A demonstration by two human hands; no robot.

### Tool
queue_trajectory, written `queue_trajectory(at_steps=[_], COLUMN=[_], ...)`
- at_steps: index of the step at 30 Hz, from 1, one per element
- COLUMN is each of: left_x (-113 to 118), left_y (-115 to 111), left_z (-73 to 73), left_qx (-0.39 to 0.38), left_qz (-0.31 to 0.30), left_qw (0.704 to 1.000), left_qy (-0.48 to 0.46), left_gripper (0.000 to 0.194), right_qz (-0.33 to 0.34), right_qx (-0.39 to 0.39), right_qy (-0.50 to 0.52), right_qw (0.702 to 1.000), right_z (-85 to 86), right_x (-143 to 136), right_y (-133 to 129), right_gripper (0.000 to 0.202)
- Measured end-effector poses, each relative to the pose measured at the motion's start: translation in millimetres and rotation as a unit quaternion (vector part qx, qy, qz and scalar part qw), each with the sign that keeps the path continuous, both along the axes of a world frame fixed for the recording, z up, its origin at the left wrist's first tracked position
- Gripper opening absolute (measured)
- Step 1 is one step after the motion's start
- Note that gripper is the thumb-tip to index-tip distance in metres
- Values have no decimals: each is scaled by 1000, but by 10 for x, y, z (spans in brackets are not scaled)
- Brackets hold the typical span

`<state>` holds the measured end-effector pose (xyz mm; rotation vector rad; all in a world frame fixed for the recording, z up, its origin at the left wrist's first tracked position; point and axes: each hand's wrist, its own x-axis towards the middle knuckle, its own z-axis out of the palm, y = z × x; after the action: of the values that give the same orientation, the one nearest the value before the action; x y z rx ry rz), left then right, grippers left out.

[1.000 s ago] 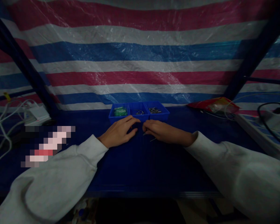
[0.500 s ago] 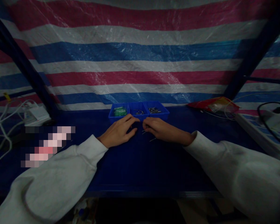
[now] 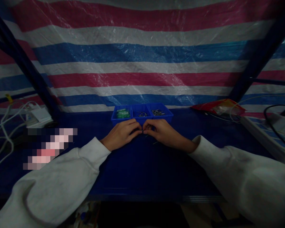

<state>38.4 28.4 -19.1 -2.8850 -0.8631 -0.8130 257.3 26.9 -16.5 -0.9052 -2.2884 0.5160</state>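
From here, the left hand [image 3: 123, 133] and right hand [image 3: 163, 131] both pinch one tiny piece [image 3: 142, 131] — likely light, stiff and slick, best taken by its ends.

Your place looks like makeshift workshop: dark-blue bench [image 3: 142, 171] inside blue metal frame [image 3: 26, 69], striped plastic sheeting [image 3: 142, 52] as back wall, blue bins [image 3: 149, 110] of small metal parts [image 3: 158, 112] before you.

A small, slender, metallic-looking piece [image 3: 142, 131] is pinched roughly level between the fingertips of the left hand [image 3: 122, 134] and right hand [image 3: 165, 133] (exact form indistinct from where I stand). Thin silvery rods [image 3: 155, 142] show, slanted, below the right hand.
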Motion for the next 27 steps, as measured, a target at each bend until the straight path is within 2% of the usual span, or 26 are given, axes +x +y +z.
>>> queue_trajectory(at_steps=[3,6,9,15,20,27], left_x=[-4,-3,5,19,21,0], left_y=[3,-2,-12,-34,-63,-54], left_z=[7,15,18,19,37,19], left_qx=[7,9,5,13,54,85], left_qz=[7,9,4,13,-18,-14], left_qw=[1000,1000,999,996,995,995], left_qy=[-7,-20,-40,-89,-76,-40], left_gripper=[12,13,12,15,10,15], right_qz=[-14,-24,-11,-5,1,0], right_qx=[5,45,71,7,-41,-43], right_qy=[-17,-54,-67,-35,1,11], right_qw=[1000,997,995,999,999,999], right_z=[3,-10,-21,7,33,24], right_x=[6,13,13,-18,-24,-7], right_y=[14,25,13,-48,-55,-54], right_gripper=[7,9,12,12,14,15])
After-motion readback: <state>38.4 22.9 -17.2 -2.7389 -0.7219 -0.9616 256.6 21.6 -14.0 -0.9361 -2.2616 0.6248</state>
